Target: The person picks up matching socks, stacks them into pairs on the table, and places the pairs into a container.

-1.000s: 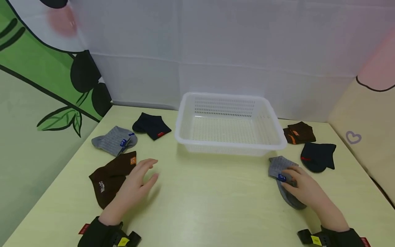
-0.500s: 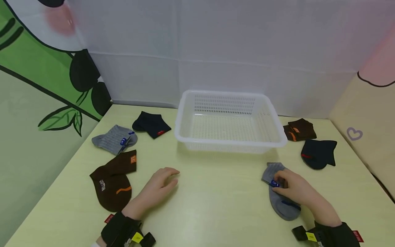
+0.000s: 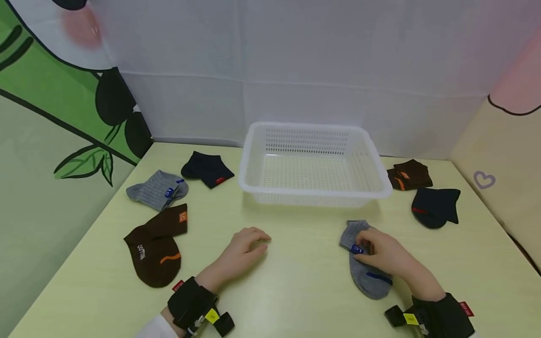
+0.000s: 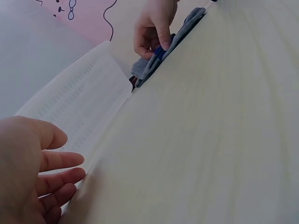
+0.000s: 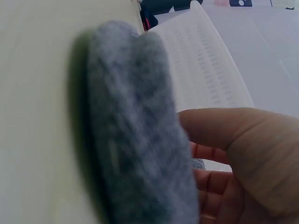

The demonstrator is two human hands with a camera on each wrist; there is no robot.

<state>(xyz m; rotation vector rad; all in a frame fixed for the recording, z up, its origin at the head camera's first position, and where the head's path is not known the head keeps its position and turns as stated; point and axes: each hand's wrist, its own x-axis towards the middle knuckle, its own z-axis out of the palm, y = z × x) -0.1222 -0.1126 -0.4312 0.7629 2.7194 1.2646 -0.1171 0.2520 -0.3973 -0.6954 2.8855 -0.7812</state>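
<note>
My right hand point(image 3: 382, 251) pinches a grey ankle sock point(image 3: 367, 277) by its cuff, beside the blue label, in the head view. In the right wrist view the blurred grey sock point(image 5: 135, 130) fills the middle, the thumb and fingers at its right edge. Nothing is in my left hand point(image 3: 243, 253), which is low over the middle of the table with relaxed, slightly bent fingers. From the left wrist, that hand point(image 4: 37, 168) shows its fingers apart, and the grey sock point(image 4: 170, 49) hangs close over the tabletop under the right hand.
A white plastic basket point(image 3: 317, 192) stands at the back middle. On the left lie a brown sock point(image 3: 154, 263), a grey sock point(image 3: 154, 190) and a navy sock point(image 3: 207, 169). A brown sock point(image 3: 416, 173) and a navy sock point(image 3: 437, 206) lie back right.
My right hand has gripped the grey sock and drawn it left toward the middle. My left hand has moved right, away from the brown sock.
</note>
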